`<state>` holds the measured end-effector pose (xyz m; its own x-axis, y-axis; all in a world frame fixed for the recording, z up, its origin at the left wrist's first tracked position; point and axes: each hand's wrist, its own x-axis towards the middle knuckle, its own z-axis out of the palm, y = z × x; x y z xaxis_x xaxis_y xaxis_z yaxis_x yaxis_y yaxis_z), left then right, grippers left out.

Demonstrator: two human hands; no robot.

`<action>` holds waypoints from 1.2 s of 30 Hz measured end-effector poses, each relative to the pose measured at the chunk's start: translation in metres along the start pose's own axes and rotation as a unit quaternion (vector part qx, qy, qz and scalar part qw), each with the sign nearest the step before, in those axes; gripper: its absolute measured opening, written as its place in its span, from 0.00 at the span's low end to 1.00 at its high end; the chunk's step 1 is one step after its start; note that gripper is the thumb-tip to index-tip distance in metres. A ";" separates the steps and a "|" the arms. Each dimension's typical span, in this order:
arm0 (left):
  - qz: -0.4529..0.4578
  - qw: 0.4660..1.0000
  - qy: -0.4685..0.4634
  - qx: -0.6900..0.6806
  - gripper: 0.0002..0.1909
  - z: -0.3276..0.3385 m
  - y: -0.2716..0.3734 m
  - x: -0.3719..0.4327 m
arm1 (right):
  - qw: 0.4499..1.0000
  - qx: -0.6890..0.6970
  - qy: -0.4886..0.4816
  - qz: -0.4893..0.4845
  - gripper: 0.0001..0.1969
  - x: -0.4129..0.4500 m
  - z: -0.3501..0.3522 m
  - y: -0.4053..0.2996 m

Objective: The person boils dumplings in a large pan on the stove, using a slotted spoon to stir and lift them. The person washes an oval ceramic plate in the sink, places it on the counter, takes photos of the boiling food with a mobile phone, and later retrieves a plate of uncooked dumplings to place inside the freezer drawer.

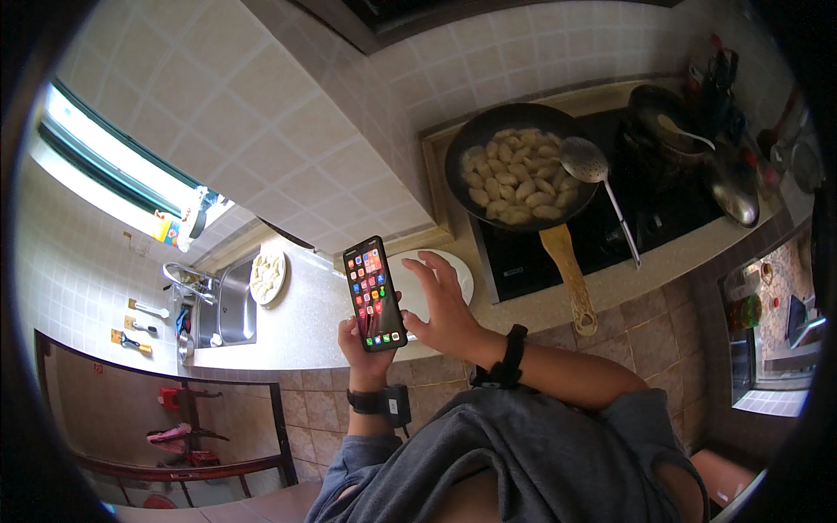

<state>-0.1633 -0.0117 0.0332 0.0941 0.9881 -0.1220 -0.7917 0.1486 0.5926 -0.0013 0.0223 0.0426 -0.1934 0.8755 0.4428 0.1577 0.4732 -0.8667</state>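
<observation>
A smartphone point(375, 294) with a lit screen of app icons rests upright in my left hand point(366, 346), which grips its lower end. Close by on the right is my right hand point(438, 301), fingers spread and curved; its thumb is near the phone's lower right edge, and whether it touches cannot be told. Behind both, a white plate point(461, 268) lies on the counter, partly hidden by the phone and hand. On the hob to the right, a frying pan point(458, 189) holds many dumplings point(520, 173) in liquid. A slotted skimmer point(585, 160) lies across the pan's rim.
The pan's wooden-looking handle point(569, 281) juts past the counter edge. Beyond it on the black hob point(543, 265) stand a second pan point(660, 108) and a metal lid point(742, 196). Leftward are a plate of pale dumplings point(268, 278), a sink point(235, 307) and a faucet point(189, 278).
</observation>
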 end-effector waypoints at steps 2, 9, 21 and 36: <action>0.005 1.000 -0.006 -0.016 0.34 0.000 0.001 0.001 | 1.000 0.008 0.000 0.001 0.35 0.000 0.003 0.007; -0.010 1.000 -0.001 0.025 0.28 0.006 0.003 -0.003 | 0.997 -0.041 -0.050 -0.039 0.42 0.000 0.010 -0.011; -0.018 0.999 -0.038 -0.003 0.32 -0.013 0.009 -0.003 | 1.000 -0.006 -0.024 -0.015 0.34 -0.002 0.016 -0.006; 0.035 0.997 0.055 0.030 0.25 -0.048 0.030 -0.008 | 0.994 0.097 -0.044 -0.008 0.24 -0.006 0.036 0.004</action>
<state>-0.2164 -0.0167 0.0134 -0.0290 0.9862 -0.1629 -0.7557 0.0851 0.6493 -0.0346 0.0153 0.0278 -0.2803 0.8519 0.4423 -0.0336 0.4518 -0.8915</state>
